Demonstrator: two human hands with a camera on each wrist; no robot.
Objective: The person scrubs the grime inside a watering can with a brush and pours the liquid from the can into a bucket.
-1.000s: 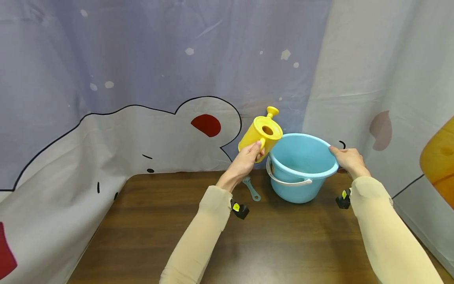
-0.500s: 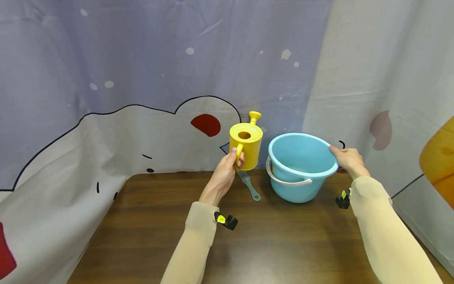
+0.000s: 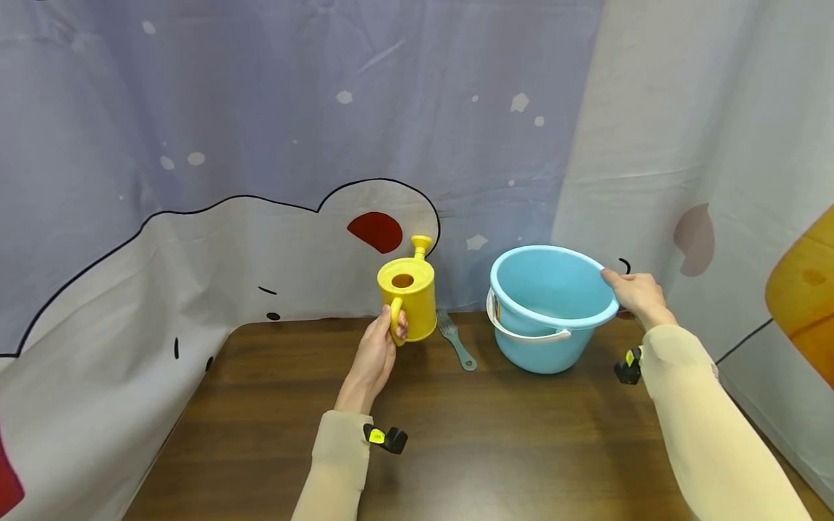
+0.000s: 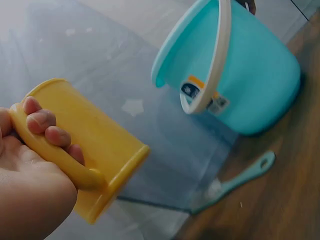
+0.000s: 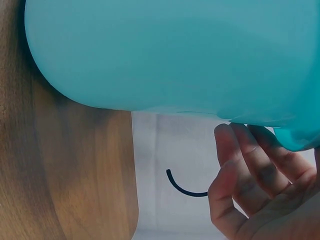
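Observation:
My left hand (image 3: 371, 359) grips the handle of a yellow watering can (image 3: 418, 311), its fingers curled through the loop. The can is held upright above the table, spout pointing away. In the left wrist view, fingertips (image 4: 42, 120) show over the can's handle. A light blue bucket (image 3: 541, 354) stands on the table to the right, its white bail hanging at the front. My right hand (image 3: 641, 297) holds the bucket's right rim, thumb on top. The right wrist view shows the other fingers (image 5: 250, 155) under the rim against the outer wall.
A blue-green toy fork (image 3: 458, 344) lies on the brown wooden table (image 3: 274, 420) between the can and the bucket. A printed curtain (image 3: 274, 108) hangs close behind the table and along its right side.
My left hand has carried the watering can left and down, away from the bucket, turning it from tilted to upright. The right hand and bucket have stayed in place.

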